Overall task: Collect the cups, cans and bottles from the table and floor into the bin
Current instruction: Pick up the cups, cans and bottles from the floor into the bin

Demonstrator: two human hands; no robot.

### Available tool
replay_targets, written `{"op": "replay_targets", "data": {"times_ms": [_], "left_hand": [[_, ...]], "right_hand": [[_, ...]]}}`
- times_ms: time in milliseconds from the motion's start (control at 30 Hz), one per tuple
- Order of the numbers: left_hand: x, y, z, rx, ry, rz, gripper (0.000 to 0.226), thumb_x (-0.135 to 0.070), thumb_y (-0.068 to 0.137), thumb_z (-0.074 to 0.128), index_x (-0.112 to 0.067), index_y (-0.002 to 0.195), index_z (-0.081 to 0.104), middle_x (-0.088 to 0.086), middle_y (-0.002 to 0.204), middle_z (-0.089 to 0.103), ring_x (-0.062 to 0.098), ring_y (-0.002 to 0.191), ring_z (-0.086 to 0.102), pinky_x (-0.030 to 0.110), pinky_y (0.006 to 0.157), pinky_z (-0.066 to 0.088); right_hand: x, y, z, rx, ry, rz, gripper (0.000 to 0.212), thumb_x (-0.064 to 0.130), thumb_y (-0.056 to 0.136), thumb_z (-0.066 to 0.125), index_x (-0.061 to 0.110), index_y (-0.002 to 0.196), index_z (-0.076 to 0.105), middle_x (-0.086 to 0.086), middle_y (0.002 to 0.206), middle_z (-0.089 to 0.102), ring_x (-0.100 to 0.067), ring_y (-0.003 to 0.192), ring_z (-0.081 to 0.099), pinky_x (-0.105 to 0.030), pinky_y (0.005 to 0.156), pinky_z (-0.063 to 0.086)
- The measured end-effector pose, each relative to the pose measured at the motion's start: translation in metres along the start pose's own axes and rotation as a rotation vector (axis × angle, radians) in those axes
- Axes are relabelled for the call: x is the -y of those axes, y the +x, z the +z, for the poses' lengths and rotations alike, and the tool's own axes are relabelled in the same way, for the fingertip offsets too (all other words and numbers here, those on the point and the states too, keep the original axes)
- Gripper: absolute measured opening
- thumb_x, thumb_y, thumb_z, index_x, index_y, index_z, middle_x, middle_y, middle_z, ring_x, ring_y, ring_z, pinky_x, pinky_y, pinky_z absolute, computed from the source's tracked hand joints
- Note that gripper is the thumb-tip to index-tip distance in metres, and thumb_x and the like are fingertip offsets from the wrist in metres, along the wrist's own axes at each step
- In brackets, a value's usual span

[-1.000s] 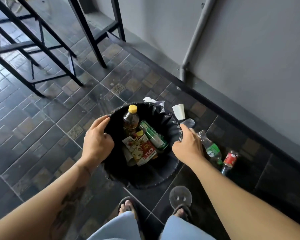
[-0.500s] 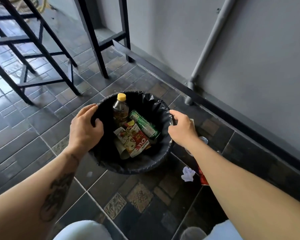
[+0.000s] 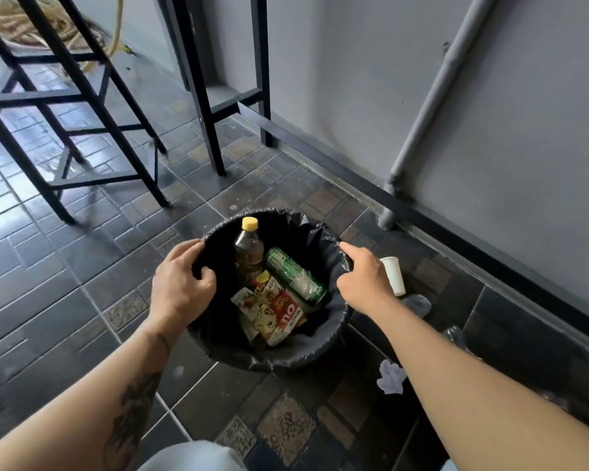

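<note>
**Item Count**

Bin [image 3: 218, 348]: one, at center. Inside it: one bottle [image 3: 249, 256] at 12 o'clock, one green can [image 3: 295, 275] at 2 o'clock, two cartons [image 3: 276, 314] at 6 o'clock. On the floor at 3 o'clock: one white cup [image 3: 394, 275]. At 5 o'clock: one crumpled tissue [image 3: 391, 377].

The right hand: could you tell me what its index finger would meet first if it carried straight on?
Probably the bin's lined rim: the right hand's index finger points up-left along it, apparently already touching, though depth is unclear.
</note>
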State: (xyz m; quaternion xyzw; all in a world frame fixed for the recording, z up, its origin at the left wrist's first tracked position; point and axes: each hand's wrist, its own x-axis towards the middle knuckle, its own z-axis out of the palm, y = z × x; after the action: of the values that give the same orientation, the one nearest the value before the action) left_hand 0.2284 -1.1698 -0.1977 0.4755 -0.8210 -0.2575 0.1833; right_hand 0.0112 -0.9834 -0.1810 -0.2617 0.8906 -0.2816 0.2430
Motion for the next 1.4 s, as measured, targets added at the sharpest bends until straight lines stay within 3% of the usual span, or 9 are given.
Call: {"op": "replay_targets", "data": {"times_ms": [167, 467, 600, 700, 933, 1033, 1100, 1233, 1400], "left_hand": [[-0.008, -0.014, 0.023, 0.001, 0.033, 0.022, 0.063, -0.015, 0.082, 0.061, -0.015, 0.144, 0.054, -0.004, 0.151, 0.048, 0.024, 0.129, 0.054, 0.04, 0.106, 0.045], [-0.025, -0.004, 0.047, 0.024, 0.075, 0.09, 0.063, -0.013, 0.08, 0.058, -0.011, 0.143, 0.053, 0.002, 0.15, 0.048, 0.032, 0.129, 0.05, 0.046, 0.108, 0.043], [-0.033, -0.003, 0.051, 0.022, 0.118, 0.114, 0.063, -0.01, 0.079, 0.057, -0.011, 0.142, 0.054, 0.002, 0.149, 0.048, 0.031, 0.131, 0.045, 0.044, 0.109, 0.04], [-0.038, -0.004, 0.047, 0.026, 0.154, 0.122, 0.065, -0.009, 0.078, 0.057, -0.011, 0.143, 0.053, 0.004, 0.147, 0.05, 0.032, 0.131, 0.044, 0.044, 0.109, 0.039], [-0.102, -0.008, 0.037, -0.103, 0.029, 0.308, 0.053, -0.001, 0.078, 0.056, -0.011, 0.129, 0.064, 0.007, 0.135, 0.055, 0.031, 0.127, 0.043, 0.043, 0.107, 0.037], [-0.158, -0.024, 0.048, -0.031, -0.056, 0.486, 0.053, 0.003, 0.077, 0.055, -0.011, 0.127, 0.065, 0.007, 0.133, 0.055, 0.029, 0.126, 0.045, 0.033, 0.103, 0.032], [-0.184, -0.034, 0.059, 0.02, -0.087, 0.62, 0.053, 0.003, 0.075, 0.055, -0.009, 0.125, 0.065, 0.008, 0.129, 0.057, 0.03, 0.119, 0.053, 0.035, 0.099, 0.041], [-0.232, -0.078, 0.113, 0.255, -0.098, 0.916, 0.055, -0.006, 0.073, 0.047, -0.008, 0.124, 0.065, 0.009, 0.123, 0.06, 0.031, 0.105, 0.062, 0.04, 0.085, 0.055], [-0.221, -0.135, 0.186, 0.494, 0.018, 0.995, 0.057, -0.02, 0.076, 0.038, -0.011, 0.126, 0.062, 0.006, 0.119, 0.064, 0.032, 0.098, 0.066, 0.043, 0.062, 0.058]], "right_hand": [[-0.02, -0.001, 0.005, -0.096, -0.086, -0.069, 0.072, -0.005, 0.08, 0.046, 0.016, 0.148, 0.044, -0.005, 0.142, 0.051, -0.027, 0.128, 0.048, -0.031, 0.105, 0.037], [-0.044, -0.002, -0.007, -0.124, -0.163, -0.098, 0.071, -0.003, 0.084, 0.047, 0.014, 0.152, 0.034, -0.004, 0.142, 0.045, -0.026, 0.124, 0.049, -0.037, 0.101, 0.043], [-0.062, -0.005, -0.01, -0.172, -0.059, -0.14, 0.062, 0.001, 0.091, 0.046, 0.019, 0.15, 0.041, -0.002, 0.143, 0.049, -0.023, 0.13, 0.047, -0.029, 0.106, 0.036], [-0.075, -0.008, -0.028, -0.057, 0.028, -0.083, 0.053, 0.016, 0.095, 0.051, 0.032, 0.146, 0.046, 0.0, 0.143, 0.054, -0.022, 0.132, 0.048, -0.029, 0.105, 0.034], [-0.124, -0.026, -0.097, -0.028, 0.029, 0.062, 0.038, 0.022, 0.089, 0.06, 0.033, 0.124, 0.065, 0.006, 0.112, 0.07, -0.016, 0.11, 0.061, -0.031, 0.094, 0.045], [-0.159, -0.053, -0.122, -0.053, 0.065, 0.171, 0.034, 0.026, 0.087, 0.064, 0.034, 0.121, 0.065, 0.008, 0.1, 0.07, -0.014, 0.1, 0.063, -0.033, 0.091, 0.048], [-0.175, -0.063, -0.124, -0.028, 0.057, 0.225, 0.034, 0.025, 0.088, 0.065, 0.032, 0.121, 0.065, 0.008, 0.095, 0.07, -0.014, 0.095, 0.065, -0.03, 0.085, 0.048], [-0.224, -0.084, -0.135, -0.048, 0.017, 0.356, 0.041, 0.032, 0.087, 0.066, 0.031, 0.128, 0.06, 0.002, 0.115, 0.066, -0.02, 0.105, 0.062, -0.034, 0.091, 0.048], [-0.263, -0.099, -0.12, -0.021, -0.047, 0.422, 0.045, 0.031, 0.088, 0.066, 0.032, 0.132, 0.056, -0.003, 0.13, 0.058, -0.021, 0.112, 0.058, -0.029, 0.086, 0.045]]}}
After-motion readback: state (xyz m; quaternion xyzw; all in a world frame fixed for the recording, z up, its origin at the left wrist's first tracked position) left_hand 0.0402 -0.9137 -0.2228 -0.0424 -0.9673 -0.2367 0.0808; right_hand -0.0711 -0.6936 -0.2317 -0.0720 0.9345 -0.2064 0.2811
